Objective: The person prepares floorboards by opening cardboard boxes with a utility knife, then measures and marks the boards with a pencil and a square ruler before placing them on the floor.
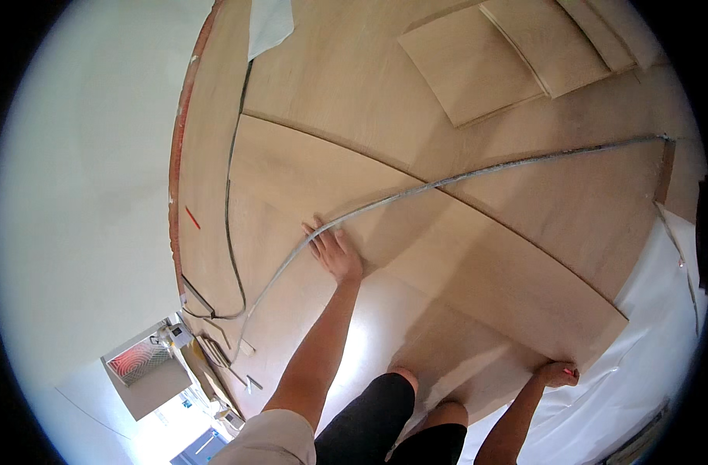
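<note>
My left hand point(331, 252) lies with fingers spread on a long grey flexible strip point(377, 204) that curves across a wide light plywood sheet point(284, 155), from the lower left to the upper right. My right hand point(558, 374) is closed at the sheet's lower right edge, round a small red item point(569, 373) too small to make out. A straight dark seam or board edge runs diagonally beneath the strip. A short red line or stick point(192, 218) lies on the board at the left.
Several loose plywood panels point(470, 66) lie at the upper right. A black cord point(228, 217) runs down the left side, beside a reddish board edge point(177, 155). Offcuts point(214, 349) and a boxy grille point(137, 364) are at lower left; white sheeting point(633, 356) is at lower right.
</note>
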Demonstrator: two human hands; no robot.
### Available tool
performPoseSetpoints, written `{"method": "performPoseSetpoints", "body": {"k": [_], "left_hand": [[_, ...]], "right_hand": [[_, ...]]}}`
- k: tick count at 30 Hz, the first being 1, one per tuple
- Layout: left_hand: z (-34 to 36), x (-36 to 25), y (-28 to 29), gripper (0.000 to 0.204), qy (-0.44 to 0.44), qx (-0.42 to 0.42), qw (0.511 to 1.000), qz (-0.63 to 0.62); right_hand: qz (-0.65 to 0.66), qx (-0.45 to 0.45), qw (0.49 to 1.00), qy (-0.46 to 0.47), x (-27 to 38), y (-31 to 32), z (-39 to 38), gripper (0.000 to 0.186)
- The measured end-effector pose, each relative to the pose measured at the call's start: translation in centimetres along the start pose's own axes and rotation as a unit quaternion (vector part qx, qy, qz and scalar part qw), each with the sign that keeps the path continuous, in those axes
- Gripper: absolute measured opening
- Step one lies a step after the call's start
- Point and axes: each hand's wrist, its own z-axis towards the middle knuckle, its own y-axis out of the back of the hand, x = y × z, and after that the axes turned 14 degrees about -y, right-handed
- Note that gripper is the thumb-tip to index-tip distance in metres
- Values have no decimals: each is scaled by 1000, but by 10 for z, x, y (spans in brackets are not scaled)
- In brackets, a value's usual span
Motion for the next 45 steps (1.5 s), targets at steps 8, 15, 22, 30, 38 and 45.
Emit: {"method": "performPoseSetpoints", "body": {"k": [8, 15, 22, 30, 38, 45], "left_hand": [[-10, 11, -6, 65, -27, -18, 999, -2], [-1, -8, -9, 70, -2, 31, 999, 18], [-4, 0, -11, 70, -24, 17, 1000, -3], [-4, -4, -7, 71, -27, 31, 999, -13], [-5, -6, -9, 74, 11, 27, 1000, -3], [-4, -10, -7, 76, 20, 37, 999, 3]], "right_hand": [[1, 31, 999, 13, 11, -4, -3, 34], [94, 22, 995, 20, 18, 4, -13, 37], [178, 28, 982, -46, 20, 6, -16, 33], [145, -10, 987, -70, -6, -2, -2, 17], [115, 1, 992, -47, 8, 2, -7, 28], [131, 7, 991, -30, 21, 5, -18, 28]]}}
